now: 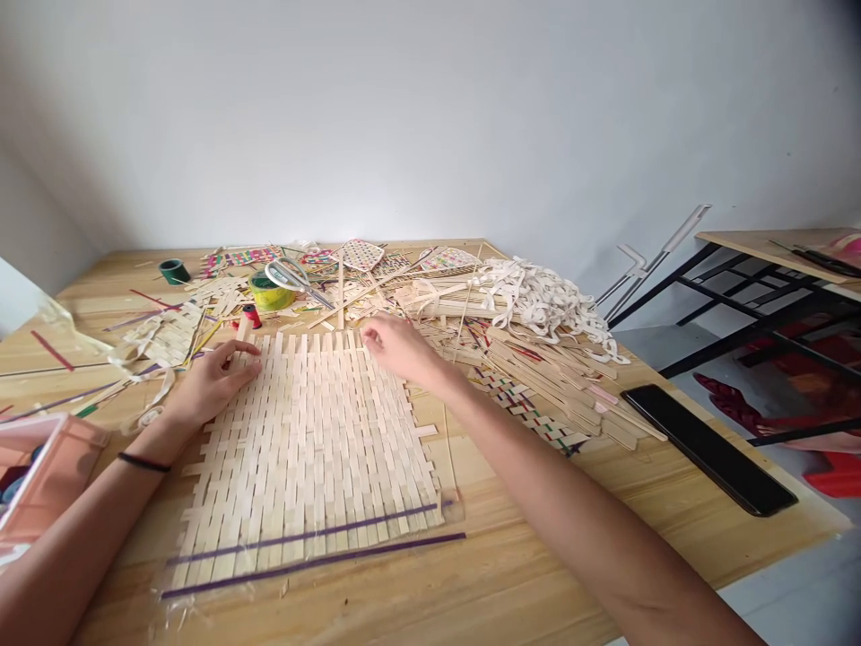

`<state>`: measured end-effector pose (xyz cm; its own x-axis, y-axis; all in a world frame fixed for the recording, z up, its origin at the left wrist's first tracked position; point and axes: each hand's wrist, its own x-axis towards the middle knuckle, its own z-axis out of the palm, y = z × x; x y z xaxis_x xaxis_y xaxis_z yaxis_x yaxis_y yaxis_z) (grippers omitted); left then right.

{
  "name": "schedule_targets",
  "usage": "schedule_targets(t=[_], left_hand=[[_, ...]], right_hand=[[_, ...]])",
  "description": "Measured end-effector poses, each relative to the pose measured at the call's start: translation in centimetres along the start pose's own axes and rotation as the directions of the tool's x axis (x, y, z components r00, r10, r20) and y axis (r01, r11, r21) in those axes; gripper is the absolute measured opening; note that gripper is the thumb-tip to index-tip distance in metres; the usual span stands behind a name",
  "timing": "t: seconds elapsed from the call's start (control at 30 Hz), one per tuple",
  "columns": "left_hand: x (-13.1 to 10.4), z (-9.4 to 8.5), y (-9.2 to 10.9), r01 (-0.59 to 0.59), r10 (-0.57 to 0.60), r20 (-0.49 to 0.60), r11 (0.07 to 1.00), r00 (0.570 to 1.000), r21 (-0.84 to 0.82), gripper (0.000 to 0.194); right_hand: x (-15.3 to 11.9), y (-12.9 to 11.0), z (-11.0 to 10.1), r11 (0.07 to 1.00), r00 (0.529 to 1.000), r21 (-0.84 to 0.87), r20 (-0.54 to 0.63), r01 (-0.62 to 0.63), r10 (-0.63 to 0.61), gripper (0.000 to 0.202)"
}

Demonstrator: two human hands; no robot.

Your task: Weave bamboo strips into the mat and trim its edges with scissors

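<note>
Left of woven mat (316,440), blue items (12,490) in bin (64,471)

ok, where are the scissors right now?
Head view, left of centre: the scissors lie beyond the far edge of the woven mat, handles overlapping the yellow-green tape roll in view, blades pointing right and nearer.

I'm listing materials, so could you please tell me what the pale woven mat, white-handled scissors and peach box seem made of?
Pale rectangular woven mat: probably matte wood or bamboo, judging by its flat, cream strips.
White-handled scissors: likely smooth plastic loops and metal blades, going by white against grey.
Peach open-topped box: seemingly smooth plastic, given its even colour and rounded corner.
</note>
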<state>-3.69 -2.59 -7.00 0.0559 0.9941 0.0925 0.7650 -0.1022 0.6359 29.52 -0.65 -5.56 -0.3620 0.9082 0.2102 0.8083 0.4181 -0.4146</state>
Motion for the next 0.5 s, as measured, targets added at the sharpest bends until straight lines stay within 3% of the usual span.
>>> schedule_targets(t=[0.13,0.27,0.5], left_hand=[[-0.2,0.0,0.5,0.002,-0.002,-0.009,1.000,1.000,0.014,0.050],[-0.3,0.0,1.1,-0.006,0.007,-0.025,0.999,1.000,0.045,0.053],[-0.5,0.1,1.6,0.011,-0.007,-0.035,0.994,0.999,0.110,0.053]], right_hand=[[-0.8,-2.0,3.2,0.990,0.991,-0.058,0.048,0.129,-0.126,0.019],[-1.1,-2.6,4.9,0.987,0.996,-0.129,0.008,0.092,-0.092,0.023],[-0.9,-2.8,6.1,0.995,0.996,-0.094,-0.080,0.037,-0.045,0.016]])
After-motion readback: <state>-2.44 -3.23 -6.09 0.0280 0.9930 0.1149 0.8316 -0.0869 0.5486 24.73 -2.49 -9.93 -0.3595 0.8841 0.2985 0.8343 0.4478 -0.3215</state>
